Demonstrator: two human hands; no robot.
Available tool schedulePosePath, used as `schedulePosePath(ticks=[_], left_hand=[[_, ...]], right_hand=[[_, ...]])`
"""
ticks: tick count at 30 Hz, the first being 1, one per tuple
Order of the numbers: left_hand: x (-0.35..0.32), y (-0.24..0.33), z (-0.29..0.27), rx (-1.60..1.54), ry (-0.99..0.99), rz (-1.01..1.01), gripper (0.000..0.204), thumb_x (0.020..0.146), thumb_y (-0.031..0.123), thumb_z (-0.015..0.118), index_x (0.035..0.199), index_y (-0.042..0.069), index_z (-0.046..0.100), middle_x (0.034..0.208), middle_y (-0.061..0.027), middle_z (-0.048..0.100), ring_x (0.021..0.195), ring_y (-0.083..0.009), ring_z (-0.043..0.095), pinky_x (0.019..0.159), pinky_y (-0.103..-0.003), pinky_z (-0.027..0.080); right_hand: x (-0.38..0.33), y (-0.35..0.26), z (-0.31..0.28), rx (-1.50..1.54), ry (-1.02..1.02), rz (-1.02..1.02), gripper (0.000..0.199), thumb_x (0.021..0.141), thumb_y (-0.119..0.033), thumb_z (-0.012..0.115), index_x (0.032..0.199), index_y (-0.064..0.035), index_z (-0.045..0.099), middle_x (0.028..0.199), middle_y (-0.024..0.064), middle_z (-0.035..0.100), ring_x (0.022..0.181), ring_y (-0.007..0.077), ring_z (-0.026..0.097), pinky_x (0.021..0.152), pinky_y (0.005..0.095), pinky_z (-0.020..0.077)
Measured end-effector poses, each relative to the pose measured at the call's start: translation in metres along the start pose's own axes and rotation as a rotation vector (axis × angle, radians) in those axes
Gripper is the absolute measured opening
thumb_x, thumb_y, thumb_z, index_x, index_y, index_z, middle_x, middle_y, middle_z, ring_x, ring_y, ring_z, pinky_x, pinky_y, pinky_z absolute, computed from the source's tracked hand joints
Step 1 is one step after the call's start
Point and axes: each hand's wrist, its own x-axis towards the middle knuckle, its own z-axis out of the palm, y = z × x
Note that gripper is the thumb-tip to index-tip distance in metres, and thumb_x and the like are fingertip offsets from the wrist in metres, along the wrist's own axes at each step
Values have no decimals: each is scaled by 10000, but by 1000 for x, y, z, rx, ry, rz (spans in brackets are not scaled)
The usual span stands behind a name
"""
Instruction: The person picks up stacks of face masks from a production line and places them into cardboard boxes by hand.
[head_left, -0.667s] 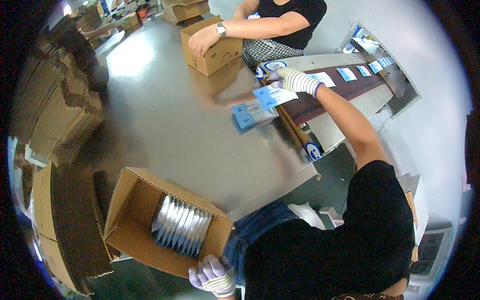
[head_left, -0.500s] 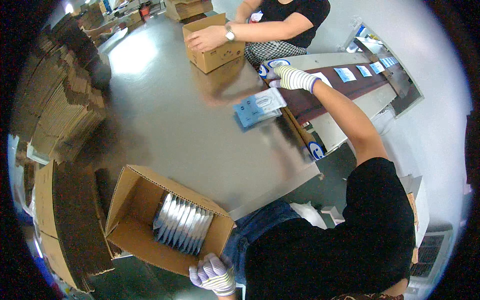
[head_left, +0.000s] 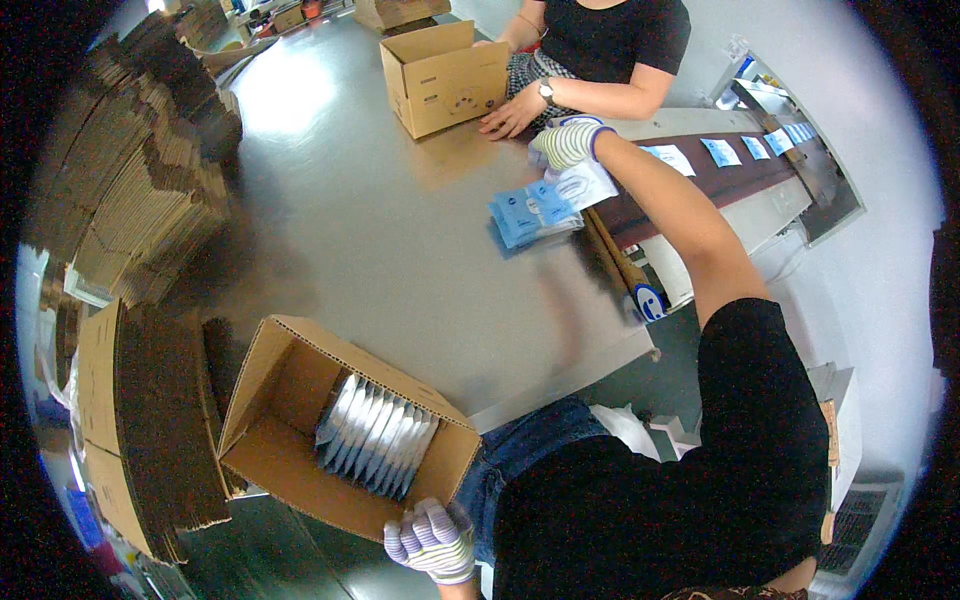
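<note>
By the striped-gloved left hand (head_left: 432,538), an open brown cardboard box (head_left: 268,455) was gripped, lower left, seemingly for steadiness; upper centre, a flat blue-and-white packet (head_left: 588,188) was overhung by the right hand (head_left: 563,147), whose grip couldn't be told.

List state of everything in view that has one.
Near box: open, tilted, part filled
Packets inside: in a row
Far box: open, upright
Packet pile: stacked unevenly
Belt: bearing spaced packets
Cardboard: flat, stacked
Left hand: gloved, gripping near box
Right hand: gloved, at packet pile
</note>
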Motion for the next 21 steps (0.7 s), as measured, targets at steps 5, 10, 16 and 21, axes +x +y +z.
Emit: schedulePosePath(ticks=[5, 10, 16, 21], left_hand=[[4, -3, -6, -53, -23, 4, 136, 865, 221, 555, 932, 105, 526, 801, -26, 544, 790, -193, 525, 929, -412, 366], [-3, -3, -3, -70, -40, -14, 134, 827, 190, 569, 927, 109, 531, 803, -27, 543, 791, -188, 533, 915, -415, 374], [6, -1, -7, -51, -54, -21, 171, 836, 253, 586, 929, 113, 553, 818, -13, 540, 801, -182, 537, 889, -401, 386], [16, -4, -9, -116, 6, -5, 184, 811, 246, 622, 931, 129, 546, 825, -8, 536, 789, -165, 525, 872, -390, 392]], right_hand=[[87, 73, 101, -83, -101, -280, 525, 728, -296, 726, 1080, 72, 600, 953, 194, 678, 849, 290, 642, 762, 370, 506], [44, -29, 86, 81, -199, -140, 532, 636, -446, 765, 855, 28, 662, 735, 197, 665, 686, 301, 640, 676, 391, 509], [-85, -180, 113, -50, 205, -39, 538, 628, -383, 760, 1037, -55, 637, 981, 227, 659, 913, 331, 651, 777, 483, 516], [-70, -167, 137, 179, 227, -59, 752, 634, -389, 781, 1238, -22, 526, 967, 204, 643, 889, 355, 628, 760, 421, 509]])
